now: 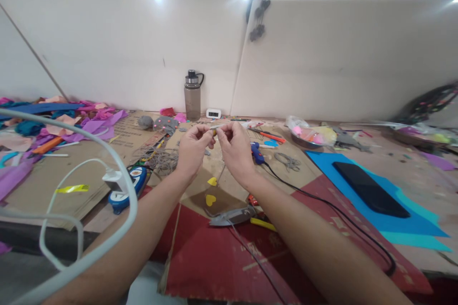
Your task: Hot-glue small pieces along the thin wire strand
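My left hand (193, 148) and my right hand (235, 150) meet over the middle of the cardboard, fingertips pinched together. Between them is a small yellowish piece (214, 132), too small to make out well; a thin pale strip seems to run along the fingertips. Below the hands, two yellow hearts (211, 199) appear one above the other. A grey cutting tool (232, 217) lies nearer to me on the red cardboard (214, 252). Just right of my right hand is a blue glue gun (257, 153) with a black cord.
A bottle (192, 97) stands by the wall. Left are a blue device (129, 190), tangled grey cord (157, 161) and a white cable (134, 200) arching close to my left arm. Right are a phone (370, 188) on blue sheets and a bowl (307, 142) of colourful pieces.
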Action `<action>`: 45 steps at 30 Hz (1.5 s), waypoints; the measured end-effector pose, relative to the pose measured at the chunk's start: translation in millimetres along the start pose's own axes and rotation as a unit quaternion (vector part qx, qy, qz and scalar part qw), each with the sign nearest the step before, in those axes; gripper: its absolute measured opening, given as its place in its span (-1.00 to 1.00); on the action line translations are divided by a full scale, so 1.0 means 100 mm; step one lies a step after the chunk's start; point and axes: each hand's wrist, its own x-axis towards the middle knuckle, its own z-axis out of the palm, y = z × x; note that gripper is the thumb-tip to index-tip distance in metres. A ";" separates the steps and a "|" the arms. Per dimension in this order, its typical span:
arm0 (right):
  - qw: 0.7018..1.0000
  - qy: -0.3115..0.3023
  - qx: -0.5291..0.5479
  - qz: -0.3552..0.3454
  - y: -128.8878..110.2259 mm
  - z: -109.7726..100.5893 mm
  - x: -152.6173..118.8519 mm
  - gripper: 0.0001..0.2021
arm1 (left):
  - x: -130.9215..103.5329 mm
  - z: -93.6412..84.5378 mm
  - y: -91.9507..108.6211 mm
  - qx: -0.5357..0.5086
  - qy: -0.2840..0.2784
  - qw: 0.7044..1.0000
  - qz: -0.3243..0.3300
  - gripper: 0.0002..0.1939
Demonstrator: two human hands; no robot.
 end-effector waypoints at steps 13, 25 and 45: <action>0.982 -0.059 0.118 0.132 0.26 -0.09 0.15 -0.79 | 0.04 -0.02 0.07 -0.046 -0.056 0.983 -0.171 -0.79; 0.991 -0.068 0.049 0.104 0.11 -0.15 0.09 -0.84 | 0.04 -0.04 0.08 0.028 -0.081 0.985 -0.148 -0.77; 0.993 -0.093 0.041 0.058 0.19 -0.15 0.05 -0.83 | 0.05 -0.05 0.09 0.099 -0.051 0.988 -0.103 -0.80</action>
